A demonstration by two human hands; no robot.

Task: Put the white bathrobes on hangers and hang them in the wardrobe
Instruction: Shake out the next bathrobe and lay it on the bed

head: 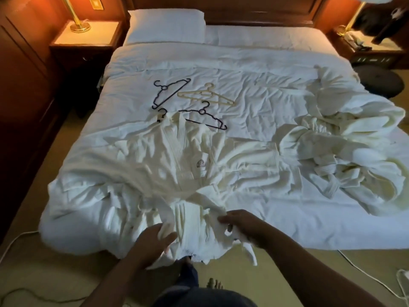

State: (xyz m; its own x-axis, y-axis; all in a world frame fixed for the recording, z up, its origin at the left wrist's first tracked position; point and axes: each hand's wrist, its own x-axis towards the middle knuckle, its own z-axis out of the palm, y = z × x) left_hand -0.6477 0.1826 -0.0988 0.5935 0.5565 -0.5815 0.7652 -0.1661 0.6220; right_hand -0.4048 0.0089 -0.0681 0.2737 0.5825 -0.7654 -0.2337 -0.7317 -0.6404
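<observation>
White bathrobe (177,156) lay spread front-up on the bed (254,69), collar toward the pillow (166,24), with a dark hanger hook (162,113) showing at its neck. At the bed's foot, the left hand (155,240) and right hand (240,224) each gripped bunched hem cloth, fingers curled round it. An even pull would probably smooth it without slipping the collar off. Three spare hangers (200,94) lay just beyond the collar, and heaped robes (343,140) filled the right side. Floor along the left edge looked open.
</observation>
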